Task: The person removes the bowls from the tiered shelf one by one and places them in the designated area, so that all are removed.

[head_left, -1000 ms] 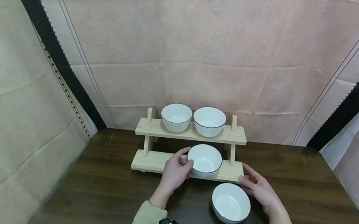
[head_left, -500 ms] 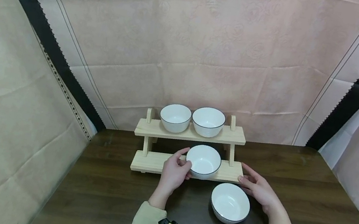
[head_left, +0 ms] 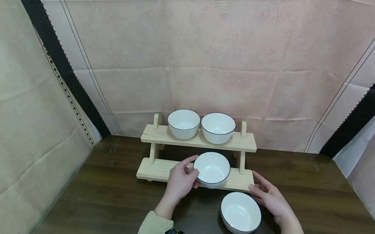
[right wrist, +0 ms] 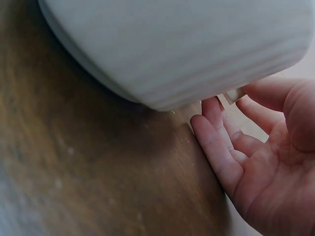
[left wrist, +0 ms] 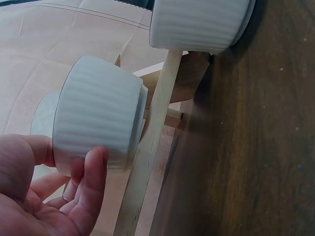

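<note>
A white bowl (head_left: 211,169) with a dark rim sits on the lower board of a two-tier wooden rack (head_left: 156,170). My left hand (head_left: 181,179) holds this bowl from its left side, and the left wrist view shows the thumb and fingers against its ribbed wall (left wrist: 96,113). At the right end of the lower board, my right hand (head_left: 271,198) grips the rack between thumb and fingers. In the right wrist view a nearer bowl (right wrist: 182,44) partly hides that grip. This other white bowl (head_left: 240,212) stands on the table in front of the rack, left of my right hand.
Two more white bowls, one at left (head_left: 183,122) and one at right (head_left: 218,126), stand side by side on the upper board. The dark wooden table (head_left: 101,202) is bordered by pale cloth walls (head_left: 221,56) behind and at both sides.
The bowl in my left hand has shifted very slightly left along the lower board. My right hand stays at the rack's end, and the other bowls keep their places.
</note>
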